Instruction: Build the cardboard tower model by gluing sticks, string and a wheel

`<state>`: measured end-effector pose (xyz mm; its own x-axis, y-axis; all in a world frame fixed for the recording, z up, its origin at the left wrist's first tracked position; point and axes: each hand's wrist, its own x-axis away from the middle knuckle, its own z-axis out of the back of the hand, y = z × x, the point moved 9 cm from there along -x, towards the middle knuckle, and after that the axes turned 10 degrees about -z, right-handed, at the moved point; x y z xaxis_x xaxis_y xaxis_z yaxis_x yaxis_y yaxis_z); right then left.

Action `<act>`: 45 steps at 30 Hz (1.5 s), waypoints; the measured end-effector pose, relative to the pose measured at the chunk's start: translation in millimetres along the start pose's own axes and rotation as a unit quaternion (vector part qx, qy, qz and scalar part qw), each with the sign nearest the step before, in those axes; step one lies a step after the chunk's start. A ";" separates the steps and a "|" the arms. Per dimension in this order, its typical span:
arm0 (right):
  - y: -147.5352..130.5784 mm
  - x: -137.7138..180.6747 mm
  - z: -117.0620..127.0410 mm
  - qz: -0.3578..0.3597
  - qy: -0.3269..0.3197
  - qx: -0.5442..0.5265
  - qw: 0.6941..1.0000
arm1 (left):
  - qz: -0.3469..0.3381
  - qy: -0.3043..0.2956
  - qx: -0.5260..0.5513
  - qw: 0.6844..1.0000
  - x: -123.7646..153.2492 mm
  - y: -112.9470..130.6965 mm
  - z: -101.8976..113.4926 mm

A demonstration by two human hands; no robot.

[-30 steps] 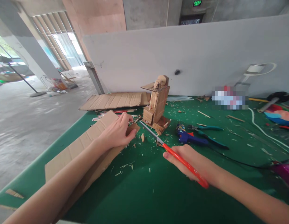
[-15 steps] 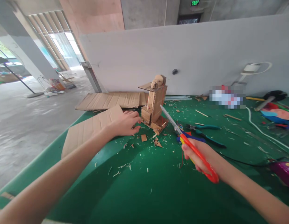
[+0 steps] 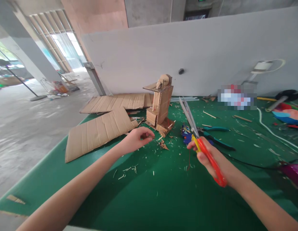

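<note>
My right hand (image 3: 208, 157) grips a pair of scissors (image 3: 214, 165) with red and yellow handles. The grey blades point up and away, slightly parted. My left hand (image 3: 136, 139) hovers low over the green tabletop with fingers curled toward the thumb; whatever may be between the fingertips cannot be made out. Just beyond it stands an upright cardboard model (image 3: 164, 106), with a box-like step at its base and a rounded piece on top. A flat cardboard sheet (image 3: 98, 133) lies behind my left forearm. Small cardboard scraps (image 3: 163, 145) lie right of my left fingertips.
Teal-handled pliers (image 3: 216, 129) lie past the scissors, beside a blue object (image 3: 187, 136). More cardboard (image 3: 115, 103) sits along the white panel (image 3: 139, 61). Several thin shavings dot the green table (image 3: 149, 205). A white cable (image 3: 271, 131) and a purple object (image 3: 293, 175) are at right.
My left hand has moved off the cardboard sheet, right and toward me, and its fingers have curled in. A small cardboard square there no longer shows. The scissors swung right, their blades parting slightly.
</note>
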<state>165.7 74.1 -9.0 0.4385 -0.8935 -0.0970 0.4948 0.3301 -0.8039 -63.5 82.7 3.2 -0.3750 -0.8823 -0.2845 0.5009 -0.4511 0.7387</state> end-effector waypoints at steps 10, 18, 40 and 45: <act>-13.8 11.7 -15.6 -0.079 -0.045 0.121 0.988 | 0.036 0.215 0.496 0.841 9.2 27.0 -13.3; -22.7 18.2 -29.7 -0.113 -0.112 0.164 0.974 | 0.001 0.202 0.431 0.879 9.8 35.9 -13.7; -31.8 12.0 -28.0 -0.061 -0.076 0.261 0.961 | 0.008 0.219 0.233 0.948 20.9 52.0 0.5; -36.0 12.4 -28.2 0.015 -0.011 0.301 0.953 | 0.021 0.220 0.261 0.940 23.2 50.1 -4.1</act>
<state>132.2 42.6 2.2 0.4719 -0.8764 -0.0960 0.8201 0.4763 -0.3172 -43.9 39.1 31.0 0.0533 -0.9200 -0.3882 0.0134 -0.3881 0.9215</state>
